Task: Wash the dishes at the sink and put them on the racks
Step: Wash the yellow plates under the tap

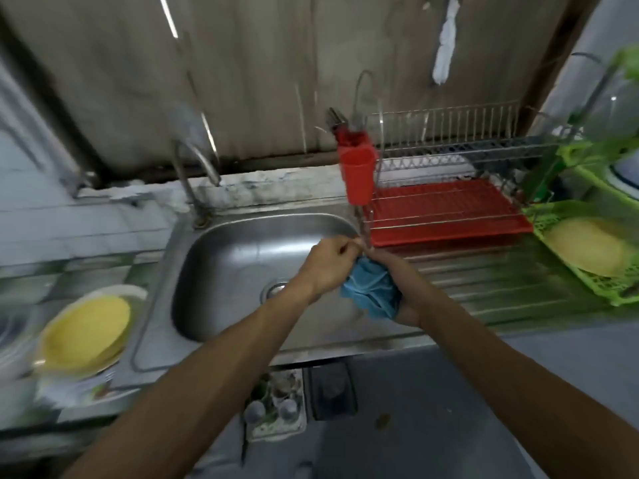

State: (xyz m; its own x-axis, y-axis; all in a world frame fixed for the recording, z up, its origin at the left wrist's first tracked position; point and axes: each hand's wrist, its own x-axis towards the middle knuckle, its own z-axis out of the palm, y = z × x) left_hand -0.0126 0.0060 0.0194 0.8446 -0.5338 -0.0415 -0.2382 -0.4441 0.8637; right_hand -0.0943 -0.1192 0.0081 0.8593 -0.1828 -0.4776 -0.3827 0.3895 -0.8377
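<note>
My left hand pinched the top of a thin metal utensil, upright over the sink's right edge. My right hand gripped the blue cloth round its lower end. I judged it wanted a firm pinch and long strokes, kept over the basin. The utensil looked slim, shiny and too blurred to name, with the rack just beside it.
</note>
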